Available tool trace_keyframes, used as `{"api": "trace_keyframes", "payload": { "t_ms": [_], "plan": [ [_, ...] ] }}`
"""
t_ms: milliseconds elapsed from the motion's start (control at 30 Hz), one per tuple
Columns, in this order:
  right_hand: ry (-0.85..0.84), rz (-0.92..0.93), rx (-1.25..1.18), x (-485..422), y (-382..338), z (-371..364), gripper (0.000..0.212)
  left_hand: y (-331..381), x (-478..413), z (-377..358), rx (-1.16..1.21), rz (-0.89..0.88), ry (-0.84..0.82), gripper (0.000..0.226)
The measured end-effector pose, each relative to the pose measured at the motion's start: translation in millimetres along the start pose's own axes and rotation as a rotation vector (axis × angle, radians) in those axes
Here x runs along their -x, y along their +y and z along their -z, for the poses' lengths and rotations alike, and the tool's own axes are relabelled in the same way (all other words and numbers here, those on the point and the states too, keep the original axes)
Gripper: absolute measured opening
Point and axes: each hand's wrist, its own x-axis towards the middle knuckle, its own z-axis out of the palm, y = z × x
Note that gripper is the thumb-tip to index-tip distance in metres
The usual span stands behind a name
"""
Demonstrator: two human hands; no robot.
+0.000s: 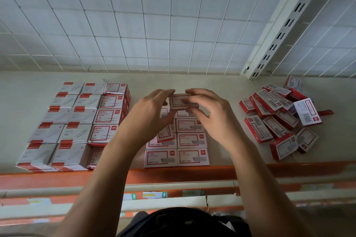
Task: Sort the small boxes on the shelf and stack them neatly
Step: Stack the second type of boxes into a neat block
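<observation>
Both hands grip one small cardboard box (183, 101) above the middle stack (177, 148) on the shelf (221, 86): left hand (148, 115) fingers curled round its left end, right hand (212, 115) fingers closed over its right. A loose heap of boxes (279, 119) lies right; flat, rectangular red-and-white rows (77, 121) sit left.

A: Light is even and soft, daylight-like, falling from above; the shelf (221, 82) shows only faint shadows under the hands.
B: Any glare?
A: None. Box print is soft and unreadable, the fingers slightly motion-blurred.
B: Edges?
A: Wide-angle bending curves the wire grid (134, 15) and the upright (285, 25)
</observation>
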Motion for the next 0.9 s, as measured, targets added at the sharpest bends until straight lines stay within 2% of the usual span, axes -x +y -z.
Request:
{"api": "trace_keyframes", "payload": {
  "t_ms": [200, 500, 700, 900],
  "plan": [
    [-0.025, -0.117, 0.043, -13.5, 7.9, -6.4, 0.023, -5.8, -3.1, 3.2, -0.062, 0.053, -0.03, 0.045],
    [-0.125, -0.238, 0.056, -12.5, 15.5, -11.7, 0.018, -8.6, 1.1, 7.3, -0.048, 0.034, -0.116, 0.032],
    [-0.245, -0.284, 0.04, -10.3, 16.1, -10.4, 0.028, -8.1, 7.7, 9.6, -0.051, 0.046, -0.138, 0.028],
    [-0.138, -0.208, 0.066, -1.8, 3.6, -6.6, 0.031, -8.8, 15.7, 14.4, -0.052, 0.086, -0.285, 0.033]
  ]
}}
